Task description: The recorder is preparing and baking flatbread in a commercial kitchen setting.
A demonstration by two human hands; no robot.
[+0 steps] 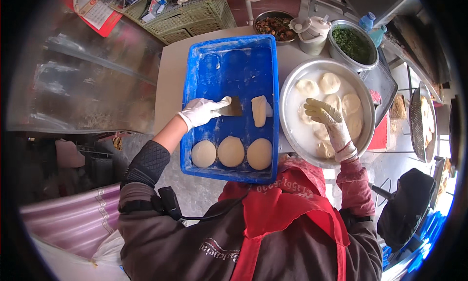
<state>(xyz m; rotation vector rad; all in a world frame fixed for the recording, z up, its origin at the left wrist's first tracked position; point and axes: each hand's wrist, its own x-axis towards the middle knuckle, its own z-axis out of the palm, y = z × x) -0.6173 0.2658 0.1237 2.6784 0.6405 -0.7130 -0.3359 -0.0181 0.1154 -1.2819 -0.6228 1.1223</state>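
My left hand (201, 111), in a white glove, grips a metal dough scraper (234, 107) inside a blue plastic tray (234, 69). The scraper's flat blade points right. Just beyond it lies a folded, elongated pale piece of dough (260, 111). Three round dough pieces (230, 152) sit in a row along the tray's near end. To the right, my gloved right hand (331, 121) is over a wide metal basin (288, 130), fingers stretched out. Several dough balls (330, 83) rest on white flour in the basin; my hand hides part of them.
Behind the basin stand a bowl of chopped greens (352, 43), a whitish lidded container (312, 35) and a bowl of reddish-brown mixture (275, 27). A dark flat tray (380, 84) lies right of the basin. A perforated metal pan (423, 122) is farther right.
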